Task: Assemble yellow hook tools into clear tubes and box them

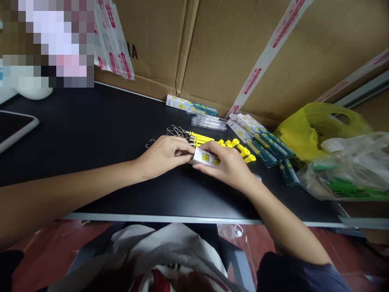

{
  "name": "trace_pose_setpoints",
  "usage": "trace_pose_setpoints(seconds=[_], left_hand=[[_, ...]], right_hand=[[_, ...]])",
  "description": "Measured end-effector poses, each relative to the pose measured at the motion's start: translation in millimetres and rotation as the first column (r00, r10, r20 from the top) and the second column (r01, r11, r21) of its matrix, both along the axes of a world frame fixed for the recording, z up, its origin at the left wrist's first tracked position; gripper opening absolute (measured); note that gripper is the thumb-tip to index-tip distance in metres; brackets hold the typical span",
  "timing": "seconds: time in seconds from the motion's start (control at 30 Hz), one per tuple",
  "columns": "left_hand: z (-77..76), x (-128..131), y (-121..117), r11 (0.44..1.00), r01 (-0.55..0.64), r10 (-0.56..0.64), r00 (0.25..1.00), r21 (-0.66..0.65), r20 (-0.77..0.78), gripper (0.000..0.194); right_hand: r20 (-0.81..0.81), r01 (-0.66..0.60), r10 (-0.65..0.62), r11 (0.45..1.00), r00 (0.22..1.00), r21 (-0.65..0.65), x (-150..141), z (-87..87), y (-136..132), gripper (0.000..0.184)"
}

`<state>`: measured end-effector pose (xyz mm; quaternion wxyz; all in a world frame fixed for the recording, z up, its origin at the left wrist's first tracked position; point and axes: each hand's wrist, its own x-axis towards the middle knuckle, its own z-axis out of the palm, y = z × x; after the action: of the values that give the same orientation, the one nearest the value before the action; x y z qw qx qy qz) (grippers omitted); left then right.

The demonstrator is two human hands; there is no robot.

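1. Right hand grips the box between thumb and fingers; its long axis runs ten to four o'clock.
2. Left hand: curled fingertips at the box's ten-o'clock end; cannot tell whether they pinch it.

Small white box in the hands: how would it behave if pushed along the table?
Probably slides rather than rolls: the white box has flat faces and straight edges. Likely light, since the right hand pinches it between thumb and fingers. May dent under pressure; it looks like printed card.
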<state>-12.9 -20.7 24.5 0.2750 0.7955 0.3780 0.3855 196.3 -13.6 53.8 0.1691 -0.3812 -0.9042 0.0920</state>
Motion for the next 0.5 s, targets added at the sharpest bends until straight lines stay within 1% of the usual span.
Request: trace_pose_setpoints(seconds=[0.13, 0.23, 0.3, 0.37, 0.43, 0.5], left_hand=[[-5.5, -4, 6, 0.997, -0.035, 0.037, 0.999, -0.075, 0.031, 0.018], [-10.5, -9, 15, 0.986, -0.083, 0.097, 0.991, -0.148, 0.092, 0.021], [-11.8, -12, 20, 0.975, -0.084, 0.113, 0.984, -0.204, 0.137, 0.023], [-10.6, -13, 23, 0.968, -0.054, 0.104, 0.975, -0.246, 0.195, 0.026], [-7.7, -14, 23, 0.967, -0.026, 0.084, 0.972, -0.252, 0.222, 0.030], [-4.3, -14, 21, 0.974, -0.026, 0.069, 0.980, -0.225, 0.188, 0.032]], right_hand=[[0.043, 0.004, -0.004, 1.000, 0.999, -0.011, 1, 0.4, 1, 0.040], [0.079, 0.051, -0.049, 0.999, 0.996, -0.017, 2, -1.1, 4, 0.045], [0.079, 0.081, -0.078, 0.996, 0.994, -0.026, 4, -3.3, 7, 0.043], [0.067, 0.094, -0.091, 0.995, 0.994, -0.037, 5, -5.1, 10, 0.038], [0.055, 0.098, -0.095, 0.994, 0.994, -0.048, 6, -5.7, 12, 0.036], [0.036, 0.097, -0.095, 0.993, 0.995, -0.060, 7, -4.9, 13, 0.037]])
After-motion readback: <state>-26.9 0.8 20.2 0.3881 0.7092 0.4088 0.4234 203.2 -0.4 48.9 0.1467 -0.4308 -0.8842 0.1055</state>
